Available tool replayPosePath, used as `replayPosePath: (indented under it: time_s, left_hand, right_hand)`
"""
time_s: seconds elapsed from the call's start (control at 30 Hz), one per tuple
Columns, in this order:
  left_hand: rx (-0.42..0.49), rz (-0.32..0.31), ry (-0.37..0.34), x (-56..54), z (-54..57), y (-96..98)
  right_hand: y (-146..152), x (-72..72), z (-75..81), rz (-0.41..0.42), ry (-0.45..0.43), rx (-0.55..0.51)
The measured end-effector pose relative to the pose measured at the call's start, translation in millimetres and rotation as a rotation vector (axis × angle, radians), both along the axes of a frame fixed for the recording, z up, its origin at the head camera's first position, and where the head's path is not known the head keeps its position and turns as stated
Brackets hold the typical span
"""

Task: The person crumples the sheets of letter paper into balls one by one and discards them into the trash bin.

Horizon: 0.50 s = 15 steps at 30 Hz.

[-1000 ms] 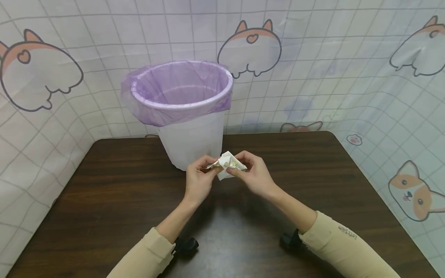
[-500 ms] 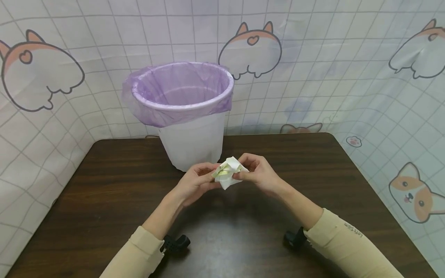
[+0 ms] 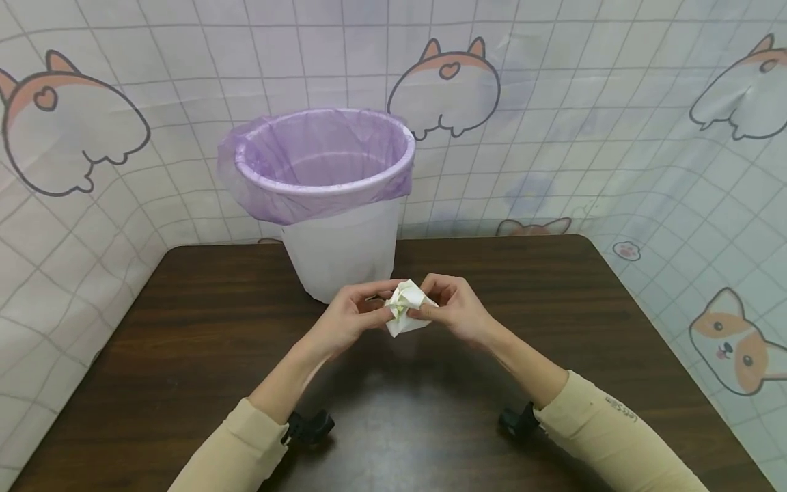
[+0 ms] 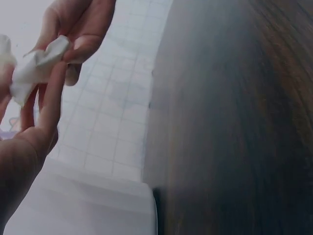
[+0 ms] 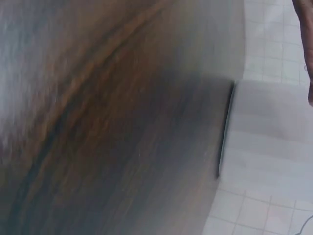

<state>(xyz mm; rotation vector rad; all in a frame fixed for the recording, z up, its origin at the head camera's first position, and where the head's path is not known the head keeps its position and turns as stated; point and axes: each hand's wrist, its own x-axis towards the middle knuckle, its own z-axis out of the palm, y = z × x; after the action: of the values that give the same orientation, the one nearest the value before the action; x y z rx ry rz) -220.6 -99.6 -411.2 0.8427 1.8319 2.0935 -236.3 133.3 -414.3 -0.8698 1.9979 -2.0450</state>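
In the head view, a crumpled piece of white paper (image 3: 408, 298) with pale yellow-green patches is held between both hands, just above the table. My left hand (image 3: 346, 320) pinches its left side between thumb and fingers. From the other side my right hand (image 3: 461, 313) grips the paper, its thumb on the near face and its fingers behind. The left wrist view also catches the crumpled paper (image 4: 36, 69) between the two hands. Only a sliver of a hand (image 5: 307, 44) enters the right wrist view.
A white bin (image 3: 344, 246) lined with a purple bag (image 3: 295, 205) stands at the back of the dark wooden table (image 3: 203, 342), left of centre, beyond the hands. Behind it hangs a checked wall covering (image 3: 553, 102) with printed corgis.
The paper has been turned and folded into a smaller, more compact bundle. Both hands have come slightly nearer, and the left forearm has swung outward to the left.
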Motion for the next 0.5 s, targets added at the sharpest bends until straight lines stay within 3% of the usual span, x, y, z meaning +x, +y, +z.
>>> replayPosePath:
  time_s: [0.23,0.5]
  left_hand:
    - [-0.143,0.192,0.195,4.7,-0.2,7.9]
    - [-0.159,0.307,0.267,7.0,0.4,12.0]
  right_hand:
    - [-4,1.5,0.5,-0.072,0.043,0.032]
    - [-9,4.6,2.6,-0.107,0.022,0.041]
